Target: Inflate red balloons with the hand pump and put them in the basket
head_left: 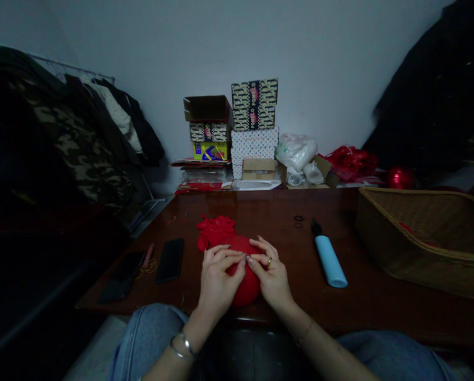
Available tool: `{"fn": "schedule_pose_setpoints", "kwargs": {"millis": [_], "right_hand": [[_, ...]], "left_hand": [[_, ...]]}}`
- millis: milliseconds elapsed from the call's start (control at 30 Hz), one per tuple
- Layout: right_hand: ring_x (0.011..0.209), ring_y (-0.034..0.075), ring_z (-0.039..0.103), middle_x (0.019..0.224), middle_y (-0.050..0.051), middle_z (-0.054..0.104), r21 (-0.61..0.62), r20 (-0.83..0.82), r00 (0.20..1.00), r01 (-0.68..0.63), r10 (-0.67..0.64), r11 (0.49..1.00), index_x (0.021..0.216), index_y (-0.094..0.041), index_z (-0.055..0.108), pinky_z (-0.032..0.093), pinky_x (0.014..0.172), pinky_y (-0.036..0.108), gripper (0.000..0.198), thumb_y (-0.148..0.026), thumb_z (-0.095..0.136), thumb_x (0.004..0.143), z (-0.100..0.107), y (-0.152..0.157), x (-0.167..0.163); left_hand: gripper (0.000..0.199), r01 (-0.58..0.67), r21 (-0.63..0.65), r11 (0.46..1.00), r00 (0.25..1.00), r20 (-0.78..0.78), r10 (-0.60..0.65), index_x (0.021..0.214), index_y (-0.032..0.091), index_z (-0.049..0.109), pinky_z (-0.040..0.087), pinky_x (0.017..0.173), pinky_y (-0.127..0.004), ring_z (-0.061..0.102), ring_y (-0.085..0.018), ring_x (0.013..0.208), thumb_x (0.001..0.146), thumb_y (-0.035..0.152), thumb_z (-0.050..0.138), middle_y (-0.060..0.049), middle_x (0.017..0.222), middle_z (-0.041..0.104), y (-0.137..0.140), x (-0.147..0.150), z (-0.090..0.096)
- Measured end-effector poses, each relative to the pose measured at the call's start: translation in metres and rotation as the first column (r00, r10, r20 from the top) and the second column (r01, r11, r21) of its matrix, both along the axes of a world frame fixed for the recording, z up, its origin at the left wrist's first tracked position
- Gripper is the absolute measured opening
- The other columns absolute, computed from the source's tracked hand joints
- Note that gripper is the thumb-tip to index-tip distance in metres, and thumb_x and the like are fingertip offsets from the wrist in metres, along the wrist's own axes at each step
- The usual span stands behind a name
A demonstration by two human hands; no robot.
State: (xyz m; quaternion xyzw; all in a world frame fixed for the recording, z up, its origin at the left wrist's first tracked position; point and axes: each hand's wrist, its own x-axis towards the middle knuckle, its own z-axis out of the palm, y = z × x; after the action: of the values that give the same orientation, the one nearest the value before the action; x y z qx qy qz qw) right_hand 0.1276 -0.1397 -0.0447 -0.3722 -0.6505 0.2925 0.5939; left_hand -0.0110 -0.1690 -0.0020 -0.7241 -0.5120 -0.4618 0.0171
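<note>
A round red balloon (pixel 248 292) rests at the table's near edge, between my two hands. My left hand (pixel 220 271) is closed, thumb and index finger pinched together over the top of the balloon. From the other side my right hand (pixel 269 270), with a ring on one finger, pinches at the same spot. The fingertips of both hands nearly meet there, and what exactly lies between them is too small to make out. Just behind the balloon lies a pile of limp red balloons (pixel 216 230).
A light blue hand pump (pixel 330 261) with a black nozzle lies right of my hands, near small dark bands (pixel 298 218). Further right stands a wicker basket (pixel 383 254). Phones (pixel 169 260) lie at left. Stacked boxes (pixel 254 143) and plastic bags (pixel 296 151) line the wall.
</note>
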Motion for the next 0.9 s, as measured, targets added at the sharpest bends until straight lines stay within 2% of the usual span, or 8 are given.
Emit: {"fn": "schedule_pose_setpoints", "kwargs": {"millis": [333,533,633,733,800,900], "right_hand": [[0.124,0.023,0.037,0.119,0.002,0.058,0.082,0.049,0.998,0.042,-0.046,0.996,0.079,-0.029,0.067,0.031,0.102,0.05,0.01,-0.028,0.058,0.082,0.003,-0.004,-0.001],[0.126,0.023,0.036,0.121,0.002,0.057,0.189,0.123,0.992,0.009,-0.033,0.982,0.08,-0.029,0.067,0.031,0.102,0.05,0.011,-0.023,0.059,0.082,0.006,-0.006,0.0],[0.123,0.023,0.04,0.117,0.003,0.059,0.21,0.05,0.997,0.041,-0.053,0.977,0.08,-0.027,0.067,0.033,0.1,0.05,0.011,-0.022,0.058,0.083,0.005,-0.006,-0.001],[0.117,0.022,0.046,0.111,0.005,0.062,0.166,-0.056,0.995,0.092,-0.084,0.982,0.08,-0.025,0.065,0.036,0.097,0.05,0.009,-0.023,0.057,0.083,0.003,-0.004,-0.003],[0.115,0.022,0.048,0.11,0.005,0.063,0.146,-0.072,0.993,0.103,-0.094,0.984,0.081,-0.025,0.065,0.038,0.096,0.049,0.008,-0.025,0.058,0.083,0.002,-0.003,-0.003],[0.115,0.022,0.048,0.11,0.005,0.063,0.164,-0.053,0.994,0.107,-0.1,0.981,0.084,-0.025,0.066,0.038,0.096,0.049,0.008,-0.024,0.058,0.083,0.0,-0.002,-0.003]], "left_hand": [[0.008,-0.061,0.062,0.996,0.997,0.061,0.057,0.08,0.022,0.066,0.045,0.087,-0.042,0.059,-0.021,0.092,0.075,0.017,0.062,-0.003,0.086,0.068,0.004,0.001,-0.004],[0.007,-0.065,-0.027,0.998,0.989,0.133,0.068,0.082,0.02,0.065,0.045,0.087,-0.038,0.058,-0.02,0.093,0.078,0.021,0.059,-0.004,0.089,0.067,0.015,-0.013,-0.007],[0.007,-0.053,-0.074,0.996,0.986,0.152,0.064,0.081,0.019,0.064,0.045,0.087,-0.038,0.058,-0.02,0.094,0.079,0.021,0.058,-0.004,0.09,0.066,0.016,-0.015,-0.011],[0.008,-0.02,-0.057,0.998,0.99,0.135,0.028,0.082,0.019,0.064,0.043,0.09,-0.039,0.057,-0.02,0.097,0.08,0.021,0.056,-0.004,0.091,0.066,0.014,-0.013,-0.011],[0.014,0.016,-0.046,0.999,0.996,0.09,-0.012,0.092,0.02,0.064,0.04,0.095,-0.041,0.054,-0.021,0.105,0.082,0.023,0.055,-0.005,0.098,0.066,0.012,-0.012,-0.009],[0.035,0.072,-0.107,0.992,0.995,-0.054,-0.078,0.121,0.023,0.053,0.031,0.103,-0.048,0.04,-0.023,0.123,0.086,0.027,0.05,-0.007,0.124,0.056,0.007,-0.01,-0.004]]}}
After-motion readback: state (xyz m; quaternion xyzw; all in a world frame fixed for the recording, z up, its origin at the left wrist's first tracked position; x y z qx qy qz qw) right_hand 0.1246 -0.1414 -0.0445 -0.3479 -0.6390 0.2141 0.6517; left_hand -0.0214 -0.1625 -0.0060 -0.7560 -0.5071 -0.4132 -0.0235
